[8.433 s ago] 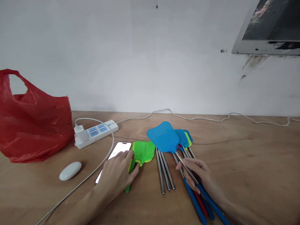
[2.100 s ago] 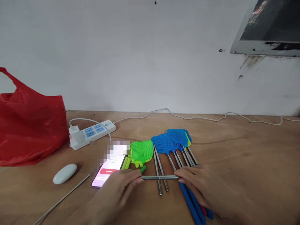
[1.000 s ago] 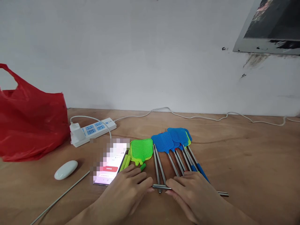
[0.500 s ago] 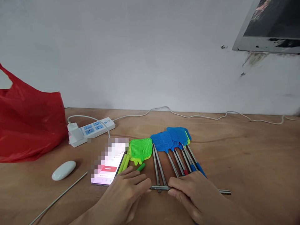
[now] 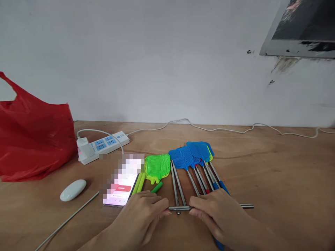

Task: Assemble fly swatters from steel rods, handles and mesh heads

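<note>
My left hand [image 5: 145,211] and my right hand [image 5: 218,209] are both closed around a metal rod [image 5: 179,208] held level above the table. A short stretch of it shows between them, and its far end sticks out beyond my right hand. Just behind lie two loose metal rods [image 5: 180,188]. Green fly swatter heads [image 5: 157,165] and a green handle grip [image 5: 157,187] are near my left hand, with yellow-green grips [image 5: 138,184] alongside. Blue fly swatters [image 5: 181,157] on metal shafts fan out behind my right hand. Under its wrist a blue grip [image 5: 219,244] partly shows.
A lit phone [image 5: 123,188], partly pixelated, lies left of the grips. Farther left are a white computer mouse [image 5: 73,190], a power strip [image 5: 108,143] with a charger, and a red plastic bag [image 5: 36,139]. A white cable [image 5: 222,130] runs along the wall.
The held rod's right end has shifted slightly left and up. More of the green grip shows beyond my left hand, and more of the blue grip shows below my right wrist.
</note>
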Available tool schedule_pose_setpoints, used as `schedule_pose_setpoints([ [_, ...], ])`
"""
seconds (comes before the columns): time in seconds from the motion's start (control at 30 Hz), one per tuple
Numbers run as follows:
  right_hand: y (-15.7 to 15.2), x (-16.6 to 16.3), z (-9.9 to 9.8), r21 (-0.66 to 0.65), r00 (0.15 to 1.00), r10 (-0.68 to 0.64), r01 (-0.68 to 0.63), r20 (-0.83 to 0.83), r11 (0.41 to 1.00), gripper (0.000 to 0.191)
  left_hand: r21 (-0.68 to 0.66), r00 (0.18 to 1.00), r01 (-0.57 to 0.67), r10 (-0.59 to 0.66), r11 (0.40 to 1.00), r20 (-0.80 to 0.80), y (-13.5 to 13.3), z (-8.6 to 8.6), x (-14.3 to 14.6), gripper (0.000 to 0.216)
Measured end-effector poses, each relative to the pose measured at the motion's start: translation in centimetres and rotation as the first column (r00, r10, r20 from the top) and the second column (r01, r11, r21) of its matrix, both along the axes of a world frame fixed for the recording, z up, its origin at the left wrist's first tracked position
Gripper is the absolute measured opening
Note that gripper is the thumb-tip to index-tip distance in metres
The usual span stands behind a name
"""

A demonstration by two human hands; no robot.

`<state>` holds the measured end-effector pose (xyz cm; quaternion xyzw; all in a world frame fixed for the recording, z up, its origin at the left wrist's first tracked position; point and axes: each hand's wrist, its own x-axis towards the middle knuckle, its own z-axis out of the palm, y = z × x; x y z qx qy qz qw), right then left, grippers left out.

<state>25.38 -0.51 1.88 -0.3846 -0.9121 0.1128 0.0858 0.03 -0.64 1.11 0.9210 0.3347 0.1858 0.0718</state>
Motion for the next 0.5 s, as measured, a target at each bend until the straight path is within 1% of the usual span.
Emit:
schedule_pose_setpoints([
  [0.13, 0.0, 0.5, 0.0, -0.061, 1.0, -0.022, 0.021, -0.014, 0.998, 0.033, -0.035, 1.0, -0.008, 0.008, 0.999, 0.006, 0.0, 0.0, -0.7, 0.039],
  [0.33, 0.0, 0.6, -0.3, -0.047, 0.999, -0.033, 0.032, -0.015, 0.998, 0.03, -0.036, 0.999, -0.016, 0.014, 0.999, -0.041, 0.2, 0.2, -1.3, 0.037],
  [0.43, 0.1, 1.6, -0.5, -0.03, 0.993, -0.115, 0.114, -0.014, 0.993, 0.024, -0.061, 0.997, -0.075, 0.073, 0.995, -0.04, 0.2, -0.3, -2.2, 0.036],
  [0.47, 0.1, 2.1, -0.5, -0.027, 0.988, -0.156, 0.155, -0.023, 0.988, 0.022, -0.082, 0.995, -0.098, 0.095, 0.992, -0.036, 0.1, -0.4, -2.6, 0.035],
  [0.5, 0.2, 2.6, -0.5, -0.035, 0.985, -0.17, 0.168, -0.032, 0.985, 0.022, -0.105, 0.992, -0.119, 0.116, 0.987, -0.041, 0.0, -0.5, -2.9, 0.034],
])
